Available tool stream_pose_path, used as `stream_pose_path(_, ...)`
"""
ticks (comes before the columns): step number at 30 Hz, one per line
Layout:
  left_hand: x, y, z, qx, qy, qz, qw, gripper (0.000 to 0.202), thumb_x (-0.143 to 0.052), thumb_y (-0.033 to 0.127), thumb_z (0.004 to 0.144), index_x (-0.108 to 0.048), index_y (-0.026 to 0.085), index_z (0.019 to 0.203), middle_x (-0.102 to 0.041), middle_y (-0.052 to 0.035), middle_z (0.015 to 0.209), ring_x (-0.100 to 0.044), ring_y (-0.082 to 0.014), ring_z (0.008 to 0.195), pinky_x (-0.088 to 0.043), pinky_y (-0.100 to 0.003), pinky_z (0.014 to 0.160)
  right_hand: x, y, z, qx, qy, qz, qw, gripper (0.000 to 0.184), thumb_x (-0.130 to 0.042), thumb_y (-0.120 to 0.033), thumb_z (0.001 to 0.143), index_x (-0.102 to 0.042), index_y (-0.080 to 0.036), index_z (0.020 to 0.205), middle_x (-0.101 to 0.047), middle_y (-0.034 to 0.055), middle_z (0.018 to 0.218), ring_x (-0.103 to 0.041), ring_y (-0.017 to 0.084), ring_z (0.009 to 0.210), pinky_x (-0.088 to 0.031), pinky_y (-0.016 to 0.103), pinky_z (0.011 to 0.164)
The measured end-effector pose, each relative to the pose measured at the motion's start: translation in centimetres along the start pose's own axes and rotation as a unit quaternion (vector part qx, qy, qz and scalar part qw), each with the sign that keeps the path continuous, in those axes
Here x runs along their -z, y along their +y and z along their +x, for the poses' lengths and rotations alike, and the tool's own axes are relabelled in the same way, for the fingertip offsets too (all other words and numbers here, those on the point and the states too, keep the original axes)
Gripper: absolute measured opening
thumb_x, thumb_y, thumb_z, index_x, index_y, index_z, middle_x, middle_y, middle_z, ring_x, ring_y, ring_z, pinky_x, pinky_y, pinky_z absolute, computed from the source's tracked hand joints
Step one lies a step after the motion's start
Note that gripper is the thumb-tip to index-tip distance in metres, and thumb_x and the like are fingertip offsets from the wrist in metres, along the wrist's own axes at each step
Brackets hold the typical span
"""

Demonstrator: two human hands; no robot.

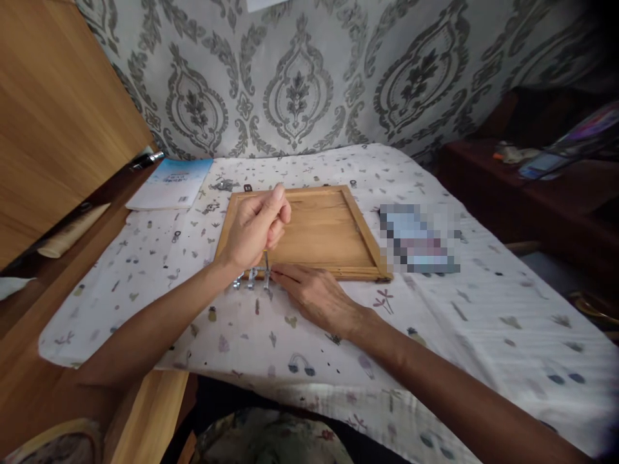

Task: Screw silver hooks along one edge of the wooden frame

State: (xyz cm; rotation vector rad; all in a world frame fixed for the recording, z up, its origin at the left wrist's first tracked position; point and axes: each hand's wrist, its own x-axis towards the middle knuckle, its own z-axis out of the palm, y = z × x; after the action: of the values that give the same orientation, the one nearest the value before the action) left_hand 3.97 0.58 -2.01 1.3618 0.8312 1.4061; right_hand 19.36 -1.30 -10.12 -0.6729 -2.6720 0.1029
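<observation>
A wooden panel with a raised frame (333, 225) lies flat on the cloth-covered table. My left hand (258, 225) is closed in a fist over its near left part, gripping a screwdriver (265, 260) whose thin shaft points down; the handle is hidden in the fist. The shaft's tip meets a small shiny metal bracket (267, 280) at the panel's near edge. Against that bracket press the fingertips of my right hand (322, 296), held close together. Two similar metal pieces (251, 278) sit in a row just left of it along the same edge.
A blue-and-white booklet (171, 183) lies at the back left, with small metal parts (223, 185) to its right. A blurred-out phone-like object (418, 238) is right of the panel. A wooden cabinet (62, 116) borders the left; patterned fabric (300, 96) hangs behind.
</observation>
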Motion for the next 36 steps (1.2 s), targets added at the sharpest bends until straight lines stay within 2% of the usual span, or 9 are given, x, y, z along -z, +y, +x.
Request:
stream_pose_path(4, -0.3, -0.1, -0.7, -0.068, 0.028, 0.025, 0.997, 0.043, -0.058, 0.053, 0.093, -0.051, 0.019, 0.068, -0.031, 0.0092, 0.046, -0.028, -0.0043, 0.037, -0.025, -0.018, 0.038, -0.2, 0.0, -0.1, 0.004, 0.016, -0.008, 1.000, 0.034, -0.049, -0.002, 0.090, -0.067, -0.013, 0.116, -0.073, 0.0125, 0.118, -0.072, 0.022, 0.095, -0.059, 0.031, 0.072)
stream_pose_path(8, 1.0, 2.5, -0.3, -0.144, 0.104, 0.038, 0.983, 0.041, -0.055, 0.053, 0.094, -0.048, 0.021, 0.070, -0.023, 0.0100, 0.048, -0.019, -0.0054, 0.038, -0.019, -0.019, 0.038, -0.3, 0.1, -0.1, 0.023, 0.039, -0.018, 0.999, 0.036, -0.049, 0.000, 0.087, -0.067, -0.012, 0.116, -0.072, 0.0134, 0.121, -0.073, 0.023, 0.096, -0.061, 0.032, 0.074)
stream_pose_path(11, 4.6, 4.8, 0.4, -0.086, 0.102, 0.174, 0.976, 0.039, -0.056, 0.053, 0.092, -0.047, 0.021, 0.071, -0.024, 0.0096, 0.050, -0.018, -0.0058, 0.039, -0.015, -0.021, 0.038, -0.3, 0.1, -0.2, 0.023, 0.045, -0.018, 0.999, 0.036, -0.049, 0.001, 0.086, -0.068, -0.012, 0.113, -0.073, 0.0134, 0.119, -0.074, 0.023, 0.092, -0.061, 0.032, 0.071)
stream_pose_path(13, 7.8, 5.3, 0.4, 0.030, 0.073, 0.369, 0.926, 0.036, -0.043, 0.051, 0.096, -0.051, 0.021, 0.079, -0.026, 0.0085, 0.052, -0.023, -0.0078, 0.039, -0.019, -0.022, 0.039, -0.3, 0.1, -0.2, 0.019, 0.046, -0.021, 0.999, 0.035, -0.049, 0.001, 0.087, -0.069, -0.013, 0.112, -0.074, 0.0132, 0.117, -0.075, 0.023, 0.089, -0.062, 0.032, 0.069)
stream_pose_path(15, 11.1, 4.5, 0.0, 0.107, 0.052, 0.532, 0.838, 0.031, -0.041, 0.044, 0.095, -0.054, 0.021, 0.080, -0.039, 0.0054, 0.053, -0.040, -0.0113, 0.046, -0.032, -0.023, 0.046, -0.3, 0.1, -0.1, 0.021, 0.049, -0.023, 0.998, 0.035, -0.047, 0.000, 0.087, -0.069, -0.013, 0.112, -0.075, 0.0131, 0.116, -0.075, 0.023, 0.088, -0.062, 0.033, 0.070)
stream_pose_path(18, 14.8, 1.9, -1.3, 0.141, 0.067, 0.611, 0.776, 0.020, -0.052, 0.032, 0.086, -0.054, 0.020, 0.070, -0.056, -0.0009, 0.062, -0.056, -0.0188, 0.064, -0.043, -0.029, 0.061, -0.3, 0.1, -0.1, 0.027, 0.060, -0.024, 0.998, 0.036, -0.045, 0.000, 0.088, -0.070, -0.012, 0.111, -0.075, 0.0137, 0.116, -0.075, 0.023, 0.089, -0.063, 0.033, 0.069)
stream_pose_path(22, 17.1, -1.0, -2.7, 0.163, 0.082, 0.674, 0.716, 0.013, -0.053, 0.028, 0.086, -0.063, 0.020, 0.086, -0.069, -0.0067, 0.087, -0.063, -0.0261, 0.090, -0.048, -0.035, 0.081, -0.4, 0.3, -0.2, 0.030, 0.070, -0.034, 0.997, 0.037, -0.045, 0.000, 0.088, -0.069, -0.012, 0.113, -0.075, 0.0138, 0.116, -0.075, 0.023, 0.089, -0.063, 0.033, 0.069)
stream_pose_path(30, 19.3, -2.6, 0.8, 0.179, 0.118, 0.723, 0.657, 0.031, -0.056, 0.034, 0.098, -0.062, 0.016, 0.122, -0.064, -0.0107, 0.124, -0.062, -0.0235, 0.112, -0.051, -0.047, 0.098, -0.2, 0.2, 0.0, 0.037, 0.086, -0.015, 0.996, 0.036, -0.043, -0.002, 0.090, -0.070, -0.011, 0.112, -0.076, 0.0161, 0.111, -0.076, 0.025, 0.086, -0.065, 0.037, 0.067)
stream_pose_path(36, 19.3, -3.3, 2.1, 0.191, 0.105, 0.738, 0.638, 0.031, -0.060, 0.036, 0.096, -0.063, 0.016, 0.120, -0.064, -0.0104, 0.125, -0.062, -0.0239, 0.113, -0.052, -0.048, 0.098, 0.0, 0.1, 0.0, 0.029, 0.085, -0.013, 0.996, 0.039, -0.040, -0.002, 0.092, -0.069, -0.014, 0.115, -0.076, 0.0134, 0.113, -0.076, 0.023, 0.090, -0.065, 0.035, 0.071)
